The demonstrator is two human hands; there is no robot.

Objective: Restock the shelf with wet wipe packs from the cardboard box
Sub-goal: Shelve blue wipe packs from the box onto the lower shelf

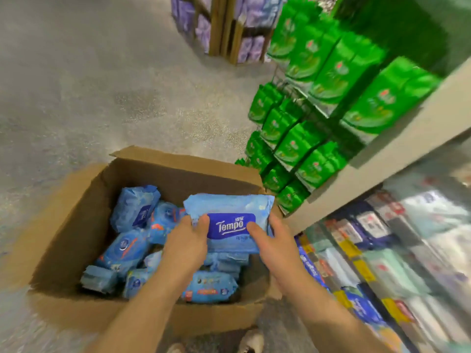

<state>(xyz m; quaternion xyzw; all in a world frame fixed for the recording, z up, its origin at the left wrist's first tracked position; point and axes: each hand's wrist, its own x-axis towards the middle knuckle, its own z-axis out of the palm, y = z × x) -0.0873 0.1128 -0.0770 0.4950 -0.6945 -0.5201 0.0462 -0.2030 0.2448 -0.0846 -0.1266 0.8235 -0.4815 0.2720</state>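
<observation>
— Item, location?
— Pack (pixel 229 222), above the box (pixel 84 220), in my grip: left hand (pixel 184 242) and right hand (pixel 274 239) pinch its ends.
— Handling?
— Soft, slick film, probably light; hold the ends.

blue Tempo pack (pixel 229 222) | flat, above cardboard box (pixel 63 225) | box roughly half-full

glossy plastic pack (pixel 229 220), matt cardboard box (pixel 76 225)

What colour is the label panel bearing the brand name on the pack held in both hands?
Dark blue with white lettering, on the light blue pack; head view.
</observation>
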